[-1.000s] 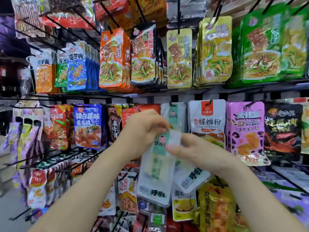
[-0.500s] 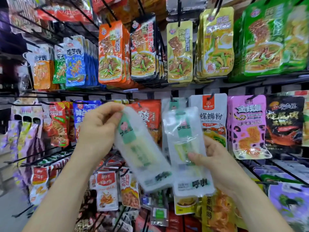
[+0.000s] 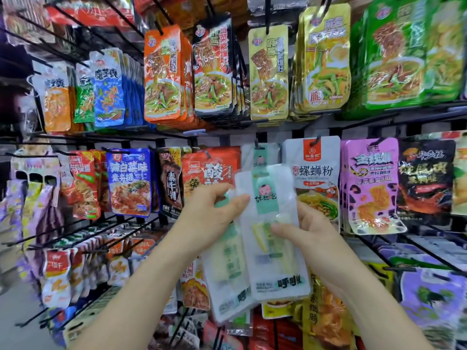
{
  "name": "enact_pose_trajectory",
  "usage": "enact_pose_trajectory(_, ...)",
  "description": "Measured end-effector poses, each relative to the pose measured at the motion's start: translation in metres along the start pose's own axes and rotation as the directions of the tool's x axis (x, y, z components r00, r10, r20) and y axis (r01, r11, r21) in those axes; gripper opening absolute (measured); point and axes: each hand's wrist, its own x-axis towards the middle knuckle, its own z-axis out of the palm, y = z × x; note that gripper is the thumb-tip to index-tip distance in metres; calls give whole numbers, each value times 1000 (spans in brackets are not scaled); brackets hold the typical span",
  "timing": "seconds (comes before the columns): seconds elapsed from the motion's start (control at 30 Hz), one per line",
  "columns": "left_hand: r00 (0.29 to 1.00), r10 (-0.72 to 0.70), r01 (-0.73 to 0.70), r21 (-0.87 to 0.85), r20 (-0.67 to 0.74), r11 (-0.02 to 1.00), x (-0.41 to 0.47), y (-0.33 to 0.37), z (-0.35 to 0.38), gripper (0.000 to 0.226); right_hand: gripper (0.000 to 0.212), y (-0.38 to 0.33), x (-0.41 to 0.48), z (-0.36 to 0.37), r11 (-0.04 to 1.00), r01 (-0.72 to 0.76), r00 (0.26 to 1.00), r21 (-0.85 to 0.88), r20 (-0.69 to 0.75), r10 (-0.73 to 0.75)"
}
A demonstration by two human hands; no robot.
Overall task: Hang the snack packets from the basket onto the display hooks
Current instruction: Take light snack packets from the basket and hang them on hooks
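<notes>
Two translucent white snack packets with mint-green labels are held in front of the display. The front packet is gripped by my right hand from the right side, thumb across its middle. My left hand holds the rear packet near its top, its thumb lying on the front packet's upper left edge. The two packets overlap. Just above them a packet of the same kind hangs on a black display hook in the middle row. No basket is in view.
Rows of black hooks carry many coloured packets: an orange-red one left of the target hook, a white noodle packet to its right, a purple one further right. Bare hook rods stick out at lower left.
The two packets, held apart half a second ago, have been brought together and now overlap. My left hand moved right toward my right hand. The view shifted slightly downward.
</notes>
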Motion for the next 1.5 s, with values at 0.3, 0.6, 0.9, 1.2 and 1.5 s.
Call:
enact_pose_trajectory(0.3, 1000, 13, -15, 72, 22, 997, 12, 8, 1, 20, 11, -42, 37, -6, 974, 138, 978, -179, -133, -163)
enact_pose_trajectory(0.6, 954, 220, -133, 371, -202, 919, 27, 5, -28, 46, 21, -56, 86, 9, 967, 159, 926, -198, -311, -216)
enact_pose_trajectory(0.9, 977, 210, -140, 618, -42, 774, 39, 25, -13, 54, 38, -56, 90, 12, 960, 134, 921, -246, -326, -212)
enact_pose_trajectory(1.2, 988, 151, -122, 530, -11, 839, 57, 21, -1, 55, 28, -46, 99, 9, 894, 94, 896, -439, -353, -268)
enact_pose_trajectory(1.5, 995, 98, -102, 412, 31, 905, 68, 19, 1, 55, 34, -49, 68, 14, 321, 326, 626, -889, -52, -778)
